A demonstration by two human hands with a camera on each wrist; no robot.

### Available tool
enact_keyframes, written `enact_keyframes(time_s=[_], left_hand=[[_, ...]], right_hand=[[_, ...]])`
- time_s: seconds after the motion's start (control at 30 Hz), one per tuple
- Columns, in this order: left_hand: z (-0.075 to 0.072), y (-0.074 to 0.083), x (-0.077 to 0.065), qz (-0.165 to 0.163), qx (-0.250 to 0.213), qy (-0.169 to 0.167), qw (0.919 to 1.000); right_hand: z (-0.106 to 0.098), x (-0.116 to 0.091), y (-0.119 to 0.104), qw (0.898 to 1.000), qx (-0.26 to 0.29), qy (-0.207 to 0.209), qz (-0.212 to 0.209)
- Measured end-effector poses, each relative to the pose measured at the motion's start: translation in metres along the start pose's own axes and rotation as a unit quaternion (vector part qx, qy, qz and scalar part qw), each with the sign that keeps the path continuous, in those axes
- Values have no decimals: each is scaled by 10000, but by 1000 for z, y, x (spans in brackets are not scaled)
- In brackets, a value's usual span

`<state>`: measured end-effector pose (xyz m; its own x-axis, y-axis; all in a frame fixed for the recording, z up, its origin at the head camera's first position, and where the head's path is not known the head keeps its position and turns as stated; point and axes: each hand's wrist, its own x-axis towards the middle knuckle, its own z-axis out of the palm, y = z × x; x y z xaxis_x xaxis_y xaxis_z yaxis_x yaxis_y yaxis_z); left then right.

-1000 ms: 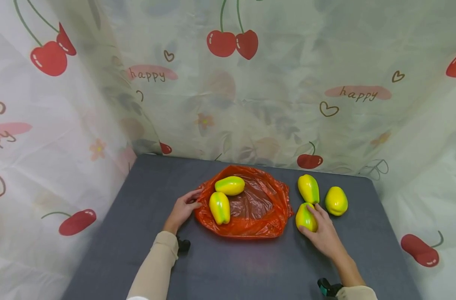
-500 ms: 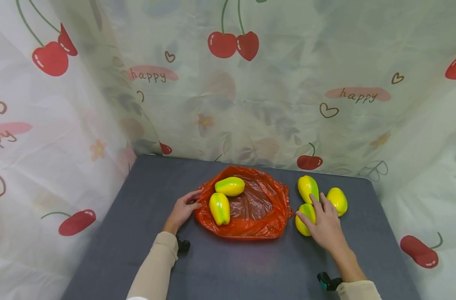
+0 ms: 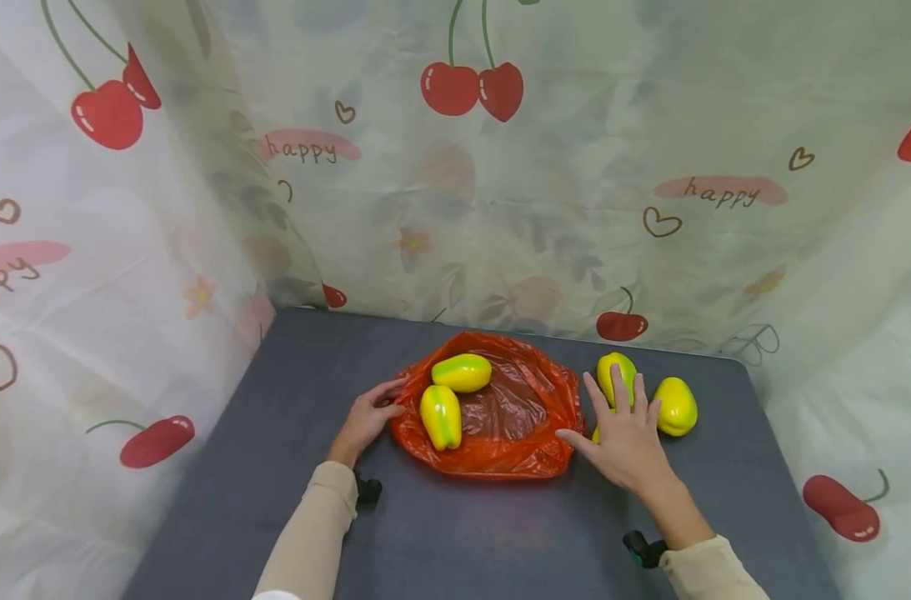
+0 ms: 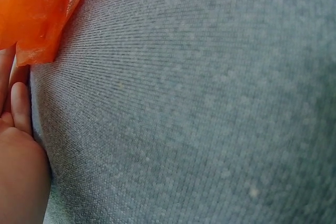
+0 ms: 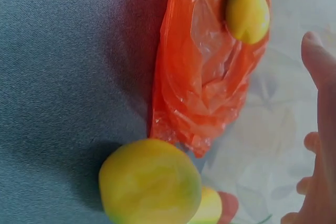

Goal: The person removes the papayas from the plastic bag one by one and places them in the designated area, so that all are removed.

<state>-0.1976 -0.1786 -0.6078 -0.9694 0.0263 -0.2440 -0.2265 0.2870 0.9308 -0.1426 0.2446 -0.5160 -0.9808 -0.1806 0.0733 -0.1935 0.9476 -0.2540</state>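
Note:
A red plastic bag [image 3: 526, 458] lies with its mouth spread wide. Two glossy yellow-green, papaya-like fruits, one upper [image 3: 461, 372] and one lower [image 3: 440, 417], sit in its left half. My left hand [image 3: 363, 425] rests at the bag's left rim, thumb and fingers apart; in the left wrist view the orange-red film [image 4: 42, 19] covers its fingertips. My right hand [image 3: 629, 446] hovers with fingers spread and holds nothing. It overlaps a far fruit [image 3: 615, 369] and mostly hides a nearer one, which shows large in the right wrist view [image 5: 149, 182]. Another fruit [image 3: 677, 407] lies right of the hand.
The grey tabletop [image 3: 500, 533] extends around the bag. Cherry-printed curtains stand behind [image 3: 515, 200] and at both sides. Black wrist camera mounts sit at the left wrist [image 3: 368, 492] and right wrist [image 3: 643, 550].
My right hand has let go of the nearer fruit, lifted, spread its fingers and shifted left toward the bag. The left hand, the bag and the fruits have stayed in place.

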Motion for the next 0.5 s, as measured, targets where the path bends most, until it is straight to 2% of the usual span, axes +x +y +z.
enact_keyframes(time_s=[0.33,0.5], left_hand=[[1,1,0,-3,33,16,10000],[1,0,1,32,35,-19,10000]], right_hand=[[4,17,-24,9941,-795,51,-733],[7,25,-34,9907,-969,-65,-956]])
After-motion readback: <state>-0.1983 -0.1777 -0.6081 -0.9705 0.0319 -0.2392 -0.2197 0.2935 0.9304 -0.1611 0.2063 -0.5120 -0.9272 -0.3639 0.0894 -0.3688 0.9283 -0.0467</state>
